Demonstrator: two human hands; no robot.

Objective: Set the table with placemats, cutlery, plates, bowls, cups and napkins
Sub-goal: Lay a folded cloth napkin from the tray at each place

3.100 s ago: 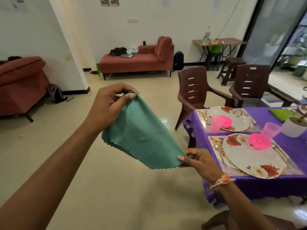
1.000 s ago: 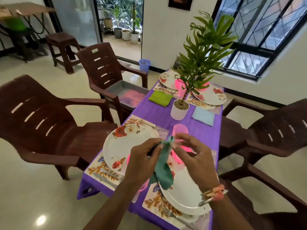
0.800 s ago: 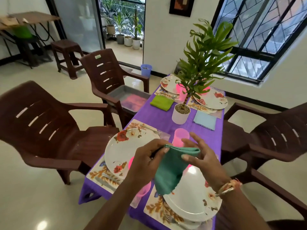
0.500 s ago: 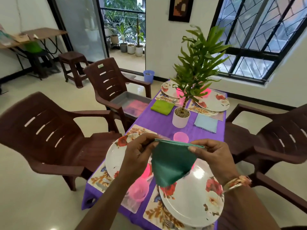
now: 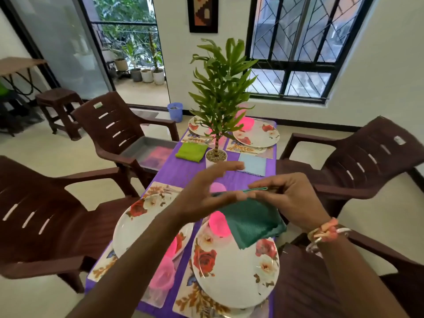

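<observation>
Left hand [image 5: 206,196], pinching a moment ago, now spreads straight fingers, while right hand [image 5: 289,198] pinches the folded dark-green cloth napkin [image 5: 252,223] by its crease, likely to keep it folded.

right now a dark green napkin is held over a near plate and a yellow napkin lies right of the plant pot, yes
No: the head view shows a light blue napkin right of the plant pot, not a yellow one. The rest stands.

We see the folded green napkin [image 5: 252,222] held up by its top edge, hanging just above the near-right floral plate [image 5: 234,278] on the worktop [image 5: 190,173].
</observation>
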